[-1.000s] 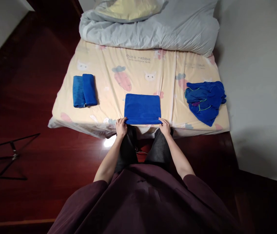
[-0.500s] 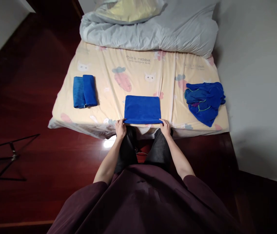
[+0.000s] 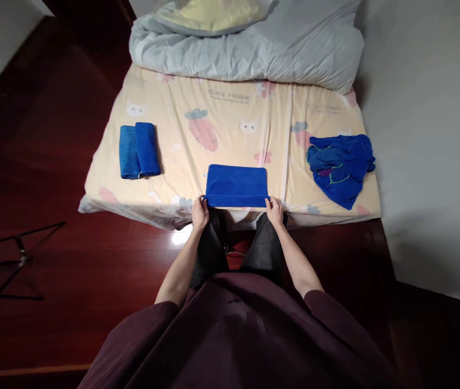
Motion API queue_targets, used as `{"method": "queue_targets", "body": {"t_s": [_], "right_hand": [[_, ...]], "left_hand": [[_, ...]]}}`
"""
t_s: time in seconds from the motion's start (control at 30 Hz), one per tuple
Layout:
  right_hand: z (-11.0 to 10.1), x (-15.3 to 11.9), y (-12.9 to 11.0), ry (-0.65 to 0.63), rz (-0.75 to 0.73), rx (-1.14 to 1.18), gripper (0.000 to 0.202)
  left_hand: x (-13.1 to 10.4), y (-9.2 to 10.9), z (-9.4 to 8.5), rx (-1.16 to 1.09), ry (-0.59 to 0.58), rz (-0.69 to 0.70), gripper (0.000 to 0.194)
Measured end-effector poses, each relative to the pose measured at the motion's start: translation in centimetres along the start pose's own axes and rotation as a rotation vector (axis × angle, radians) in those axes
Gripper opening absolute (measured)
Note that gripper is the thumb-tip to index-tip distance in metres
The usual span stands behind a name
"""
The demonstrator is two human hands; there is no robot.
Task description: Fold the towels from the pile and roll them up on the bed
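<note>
A flat blue cloth (image 3: pixel 236 180) lies at the front edge of the bed, with a narrow folded strip along its near side. My left hand (image 3: pixel 200 213) pinches the near left corner of this strip. At the near right corner, my right hand (image 3: pixel 274 212) has its fingers closed on the cloth in the same way. Two folded blue cloths (image 3: pixel 139 150) lie side by side on the bed to the left. On the right is a crumpled blue heap of cloth (image 3: pixel 341 167) with green edging.
The bed (image 3: pixel 230 127) has a patterned yellow sheet, with a grey quilt (image 3: pixel 246 54) and a yellow pillow (image 3: pixel 217 15) at its far end. A black tripod (image 3: pixel 21 259) stands on the floor at the left. A wall (image 3: pixel 428 146) borders the right side.
The near strip of the cloth is now broader and flatter, and the cloth's far edge has come closer to me. Both hands still hold the corners.
</note>
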State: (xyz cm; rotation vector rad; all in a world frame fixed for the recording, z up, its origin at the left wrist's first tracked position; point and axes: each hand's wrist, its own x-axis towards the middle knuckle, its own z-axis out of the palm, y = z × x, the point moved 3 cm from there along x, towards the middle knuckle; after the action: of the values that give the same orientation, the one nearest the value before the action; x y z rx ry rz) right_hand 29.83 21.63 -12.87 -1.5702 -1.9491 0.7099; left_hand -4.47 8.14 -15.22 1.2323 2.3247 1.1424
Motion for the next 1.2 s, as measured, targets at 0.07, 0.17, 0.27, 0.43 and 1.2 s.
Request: {"method": "queue_targets", "body": {"t_s": [0.07, 0.17, 0.27, 0.43, 1.2], "right_hand": [[0.0, 0.0, 0.0, 0.0, 0.007, -0.011, 0.05], [0.1, 0.1, -0.1, -0.011, 0.015, -0.027, 0.05], [0.2, 0.1, -0.1, -0.011, 0.013, -0.041, 0.049], [0.4, 0.2, 0.0, 0.011, -0.014, -0.04, 0.047], [0.5, 0.2, 0.1, 0.046, -0.017, -0.038, 0.044]], "left_hand": [[0.0, 0.1, 0.0, -0.035, -0.001, -0.002, 0.04], [-0.1, 0.3, -0.2, -0.051, 0.004, -0.004, 0.044], [-0.2, 0.5, -0.3, -0.047, 0.011, -0.003, 0.047], [-0.3, 0.9, -0.5, 0.002, 0.006, 0.021, 0.045], [-0.4, 1.3, -0.7, 0.099, -0.017, 0.019, 0.042]]}}
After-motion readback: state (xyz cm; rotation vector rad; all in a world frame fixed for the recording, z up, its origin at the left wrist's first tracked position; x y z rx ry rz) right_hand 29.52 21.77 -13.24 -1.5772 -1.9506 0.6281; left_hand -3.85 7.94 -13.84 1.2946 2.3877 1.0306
